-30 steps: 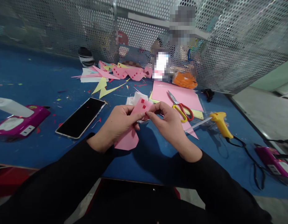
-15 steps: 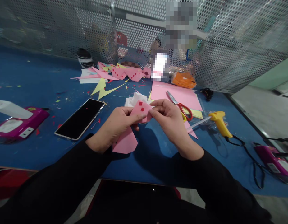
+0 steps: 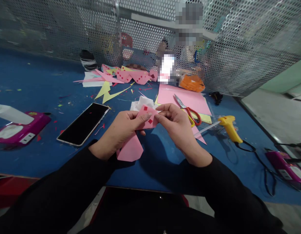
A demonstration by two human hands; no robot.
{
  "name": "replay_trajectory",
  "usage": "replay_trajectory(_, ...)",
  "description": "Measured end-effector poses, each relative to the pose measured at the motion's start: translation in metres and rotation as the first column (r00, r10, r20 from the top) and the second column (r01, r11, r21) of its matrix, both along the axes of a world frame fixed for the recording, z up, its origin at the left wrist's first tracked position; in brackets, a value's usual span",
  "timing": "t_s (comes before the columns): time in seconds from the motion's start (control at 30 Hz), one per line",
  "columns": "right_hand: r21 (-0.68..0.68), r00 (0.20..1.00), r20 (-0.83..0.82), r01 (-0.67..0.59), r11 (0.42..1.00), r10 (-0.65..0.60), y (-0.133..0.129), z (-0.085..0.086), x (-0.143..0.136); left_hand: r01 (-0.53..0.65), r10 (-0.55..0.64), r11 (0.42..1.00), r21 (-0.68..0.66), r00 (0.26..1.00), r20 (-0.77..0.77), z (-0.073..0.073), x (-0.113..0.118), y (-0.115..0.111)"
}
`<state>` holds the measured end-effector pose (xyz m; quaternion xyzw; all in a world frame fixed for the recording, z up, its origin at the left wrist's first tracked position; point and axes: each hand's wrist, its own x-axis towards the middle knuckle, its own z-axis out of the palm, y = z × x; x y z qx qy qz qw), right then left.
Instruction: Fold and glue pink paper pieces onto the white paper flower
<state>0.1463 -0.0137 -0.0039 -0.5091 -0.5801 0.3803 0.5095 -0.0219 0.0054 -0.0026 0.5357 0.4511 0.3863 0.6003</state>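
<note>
A folded pink paper piece (image 3: 131,150) with small red squares is held up over the blue table. My left hand (image 3: 123,126) grips it, thumb on the front face beside the red squares and fingers behind. Its lower flap hangs below that hand. At the right edge of the paper, my right hand (image 3: 177,126) pinches with thumb and forefinger; the exact contact is partly hidden. Crumpled white tissue (image 3: 142,103) lies just behind the paper. Red-handled scissors (image 3: 189,109) rest on pink sheets (image 3: 169,94) beyond my right hand.
A black phone (image 3: 84,125) lies to the left, near a purple power strip (image 3: 18,131). On the right are a yellow glue gun (image 3: 229,126) with its cord and another purple strip (image 3: 285,165). Paper scraps (image 3: 135,76) lie at the back, before a perforated metal screen (image 3: 145,35).
My left thumb has shifted up the paper, now between the two red squares. The lower red square sits slightly lower and more to the right. My right hand keeps its pinch.
</note>
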Motion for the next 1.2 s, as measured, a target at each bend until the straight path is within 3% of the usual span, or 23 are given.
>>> replay_trajectory(0.4, -0.019, 1.0, -0.004, 0.002, 1.0, -0.002, 0.001, 0.001, 0.001, 0.046, -0.047, 0.999, -0.017, 0.997, -0.057, 0.004, -0.001, -0.001)
replay_trajectory(0.63, 0.017, 0.993, -0.085, 0.085, 0.996, -0.083, 0.007, 0.003, 0.008, -0.02, 0.02, 1.0, 0.0, 0.994, -0.104, 0.01, -0.005, 0.0)
replay_trajectory(0.93, -0.115, 0.987, -0.15, -0.081, 0.99, 0.064, 0.004, -0.002, -0.001, -0.009, 0.021, 0.998, 0.068, 0.985, -0.17, 0.007, -0.007, 0.002)
replay_trajectory(1.0, -0.117, 0.993, -0.096, -0.074, 0.99, 0.063, 0.004, -0.001, 0.001, -0.002, 0.013, 0.998, 0.068, 0.986, -0.164, 0.006, -0.007, 0.002)
replay_trajectory(1.1, -0.085, 1.0, -0.011, -0.018, 0.996, 0.017, 0.005, 0.005, 0.009, 0.002, 0.006, 0.999, 0.055, 0.989, -0.151, 0.005, -0.008, 0.002)
replay_trajectory(1.2, 0.014, 0.997, -0.062, 0.036, 0.999, -0.035, 0.007, 0.012, 0.016, 0.016, -0.009, 0.999, 0.045, 0.989, -0.151, 0.006, -0.008, 0.001)
